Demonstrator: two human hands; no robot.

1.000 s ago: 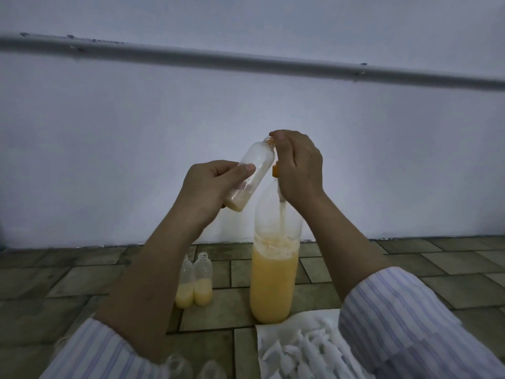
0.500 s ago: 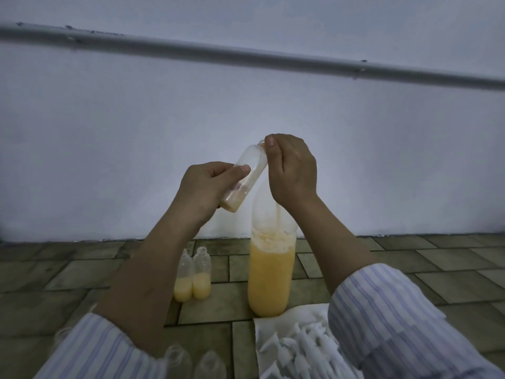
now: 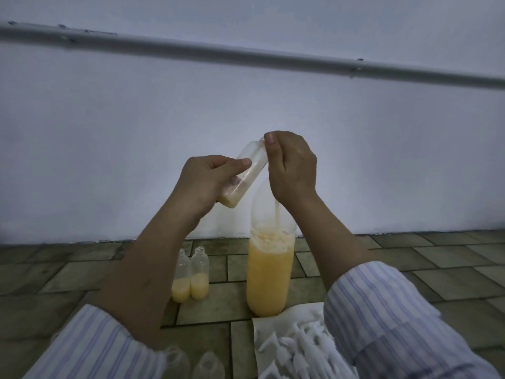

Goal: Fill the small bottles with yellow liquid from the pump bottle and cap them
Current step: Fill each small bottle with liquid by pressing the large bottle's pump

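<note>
Standing on the tiled floor, the pump bottle is over half full of yellow liquid, its top hidden under the right hand, whose curled fingers grip the pump head. Left of it two small bottles stand uncapped, partly filled. Smaller again, the tilted bottle is held in the left hand, thumb across its side, mouth up at the spout. Risk, as I judge it: the mouth slipping off the spout, so liquid spills, because the bottle leans
</note>
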